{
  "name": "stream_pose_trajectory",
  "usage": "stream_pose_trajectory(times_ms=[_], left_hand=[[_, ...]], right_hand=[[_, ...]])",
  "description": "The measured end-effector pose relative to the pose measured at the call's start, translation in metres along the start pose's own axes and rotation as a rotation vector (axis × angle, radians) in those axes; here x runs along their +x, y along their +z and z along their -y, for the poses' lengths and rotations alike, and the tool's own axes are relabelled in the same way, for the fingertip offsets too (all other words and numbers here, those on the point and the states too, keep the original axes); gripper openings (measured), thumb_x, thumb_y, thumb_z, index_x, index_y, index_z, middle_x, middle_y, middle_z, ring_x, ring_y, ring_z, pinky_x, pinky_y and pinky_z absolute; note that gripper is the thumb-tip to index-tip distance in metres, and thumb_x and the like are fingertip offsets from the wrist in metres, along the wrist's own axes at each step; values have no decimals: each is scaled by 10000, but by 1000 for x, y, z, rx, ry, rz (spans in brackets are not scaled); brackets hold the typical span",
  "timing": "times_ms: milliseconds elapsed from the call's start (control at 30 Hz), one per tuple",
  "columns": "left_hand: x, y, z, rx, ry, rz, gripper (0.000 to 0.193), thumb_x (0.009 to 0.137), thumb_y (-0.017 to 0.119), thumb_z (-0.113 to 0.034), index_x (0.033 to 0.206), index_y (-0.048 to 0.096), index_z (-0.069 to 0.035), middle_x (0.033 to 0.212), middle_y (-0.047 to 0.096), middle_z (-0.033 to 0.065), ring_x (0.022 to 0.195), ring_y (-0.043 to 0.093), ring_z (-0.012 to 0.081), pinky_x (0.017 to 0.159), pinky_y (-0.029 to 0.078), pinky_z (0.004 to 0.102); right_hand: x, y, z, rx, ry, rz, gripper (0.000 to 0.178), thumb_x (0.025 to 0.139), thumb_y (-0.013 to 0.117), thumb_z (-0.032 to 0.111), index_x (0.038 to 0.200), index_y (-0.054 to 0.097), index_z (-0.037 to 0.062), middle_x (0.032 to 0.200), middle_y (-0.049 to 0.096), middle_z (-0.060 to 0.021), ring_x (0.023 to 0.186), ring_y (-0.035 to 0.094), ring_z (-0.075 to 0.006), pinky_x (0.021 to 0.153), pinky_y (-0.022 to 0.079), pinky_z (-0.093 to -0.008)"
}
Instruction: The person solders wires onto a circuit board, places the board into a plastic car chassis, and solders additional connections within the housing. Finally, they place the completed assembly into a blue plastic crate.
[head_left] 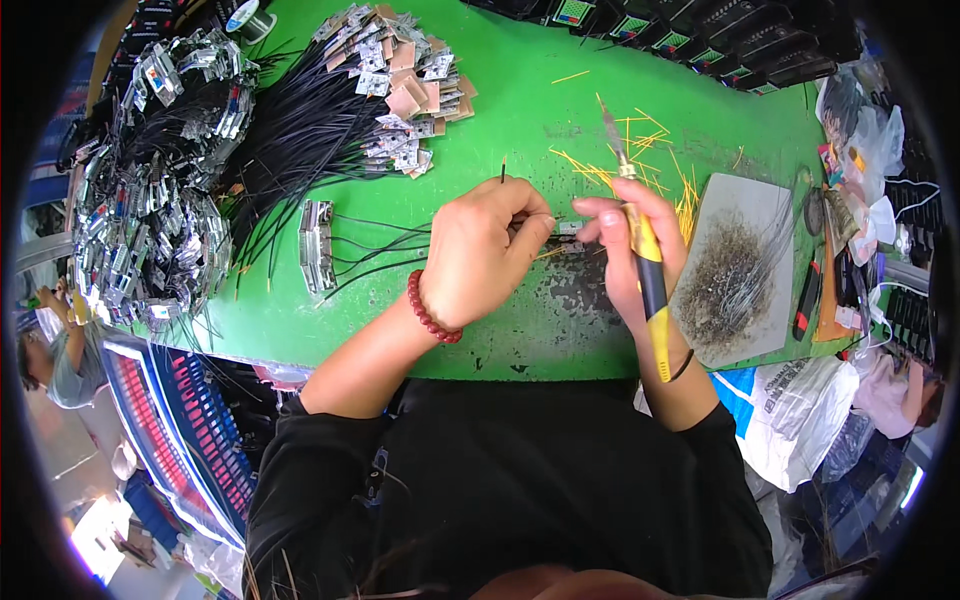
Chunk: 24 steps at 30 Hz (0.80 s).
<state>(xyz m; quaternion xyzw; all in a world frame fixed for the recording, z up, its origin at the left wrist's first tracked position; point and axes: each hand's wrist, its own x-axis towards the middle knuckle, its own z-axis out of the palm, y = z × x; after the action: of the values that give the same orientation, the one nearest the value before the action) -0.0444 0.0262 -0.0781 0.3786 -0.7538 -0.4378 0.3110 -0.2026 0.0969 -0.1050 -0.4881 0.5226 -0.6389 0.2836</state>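
My left hand point(485, 240) is closed in a pinch over thin black wires point(385, 245), and one bare-tipped wire end point(504, 168) pokes up above its knuckles. Those wires run left to a silvery metal connector piece point(317, 247) lying on the table. A soldering iron point(651, 275) with a yellow and black handle rests in my right hand point(632, 240), its tip slanting up and away. Between both hands' fingertips sits a small board point(570, 229), partly hidden by the fingers; whether the right fingers touch it I cannot tell.
Bundled metal connectors point(150, 190) and black cables with small boards point(405, 95) lie at left. Yellow wire bits point(640, 130) scatter beyond my right hand. A grey pad point(735, 270) with dark residue lies right. A solder spool point(252, 22) and black units point(680, 40) stand far back.
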Motion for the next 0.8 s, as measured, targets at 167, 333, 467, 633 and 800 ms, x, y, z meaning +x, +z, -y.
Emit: stream_pose_trajectory(times_ms=[167,333,467,633,800], left_hand=[[-4,1,-4,32,-37,4,56,771,655,-74,776,614,-35,693,610,108,629,603,259,565,476,353],[-7,4,-1,23,-4,-1,52,768,656,-71,775,615,-39,693,610,103,630,599,257,563,473,355],[-7,4,-2,37,4,9,54,761,662,-63,773,614,-41,695,610,96,633,597,257,564,473,355],[-9,6,0,18,42,-63,69,743,675,-41,767,611,-46,697,599,88,628,592,251,556,471,344],[-10,8,5,38,129,-127,87,727,682,-17,764,608,-46,686,583,82,619,584,246,548,469,337]], right_hand=[[-2,-3,1,-54,-101,80,223,909,554,21,1129,543,-8,868,675,-152,686,664,-150,561,544,-247],[0,-1,0,-66,-99,69,218,909,555,20,1125,550,-2,866,673,-143,673,651,-137,541,526,-237],[3,2,4,-23,-19,98,241,896,571,6,1136,555,15,858,662,-119,681,646,-123,548,510,-224],[5,2,10,-33,28,63,335,831,638,-38,1148,547,15,849,648,-96,715,637,-111,593,508,-219],[11,3,20,0,128,203,404,801,671,-30,1173,522,16,810,643,-71,750,638,-113,641,519,-241]])
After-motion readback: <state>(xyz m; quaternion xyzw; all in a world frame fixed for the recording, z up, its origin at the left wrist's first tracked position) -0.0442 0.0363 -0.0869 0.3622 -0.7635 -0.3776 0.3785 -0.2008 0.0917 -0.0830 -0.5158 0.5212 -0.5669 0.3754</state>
